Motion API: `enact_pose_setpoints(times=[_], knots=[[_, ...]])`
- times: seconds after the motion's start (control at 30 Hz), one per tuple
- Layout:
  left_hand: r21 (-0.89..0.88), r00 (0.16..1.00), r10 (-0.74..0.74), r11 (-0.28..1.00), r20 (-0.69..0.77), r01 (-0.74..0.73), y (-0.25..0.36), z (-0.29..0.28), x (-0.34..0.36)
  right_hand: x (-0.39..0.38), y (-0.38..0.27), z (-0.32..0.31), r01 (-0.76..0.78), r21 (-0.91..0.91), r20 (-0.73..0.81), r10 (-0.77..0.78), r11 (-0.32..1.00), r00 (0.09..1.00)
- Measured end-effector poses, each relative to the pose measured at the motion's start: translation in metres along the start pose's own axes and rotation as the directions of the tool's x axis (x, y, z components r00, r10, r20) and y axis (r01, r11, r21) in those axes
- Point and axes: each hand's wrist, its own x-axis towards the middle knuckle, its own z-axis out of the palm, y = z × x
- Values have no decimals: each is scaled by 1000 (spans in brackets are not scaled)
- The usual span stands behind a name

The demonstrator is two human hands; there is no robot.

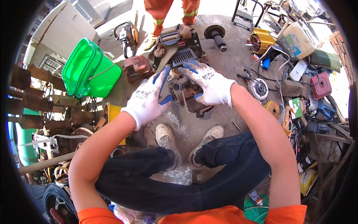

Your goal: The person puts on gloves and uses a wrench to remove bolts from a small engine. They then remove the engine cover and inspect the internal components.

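Note:
A dirty engine-driven machine with webbing straps (172, 37) and a dark slatted cover (183, 56) stands on the ground before me. My left hand (147, 98), in a white glove with blue palm coating, is at its near left, fingers stretched and thumb apart. My right hand (212, 83), gloved alike, reaches over its near right part with extended fingers; whether the fingertips touch it I cannot tell. Between the hands lie a dark hexagonal-ended part (181, 86) and greasy metal pieces. A faded red engine housing (138, 67) sits left of the machine.
A green bucket (100, 76) and a chainsaw (127, 35) are at left. Beyond the machine stand a person's orange trouser legs (158, 13). A flanged black part (216, 36) lies at far right of it. Cables, a yellow motor housing (263, 40) and a jerrycan (296, 41) crowd the right.

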Motion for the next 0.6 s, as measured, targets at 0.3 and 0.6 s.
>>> enact_pose_setpoints(times=[0.3, 0.6], knots=[[355, 932, 336, 862, 135, -363, -3, 1, 41, -3, 31, -9, -165, 131, 103, 152, 978, 983], [454, 916, 372, 797, 152, -399, 5, -6, 52, -7, 46, -24, -314, 560, 170, 264, 767, 949]])
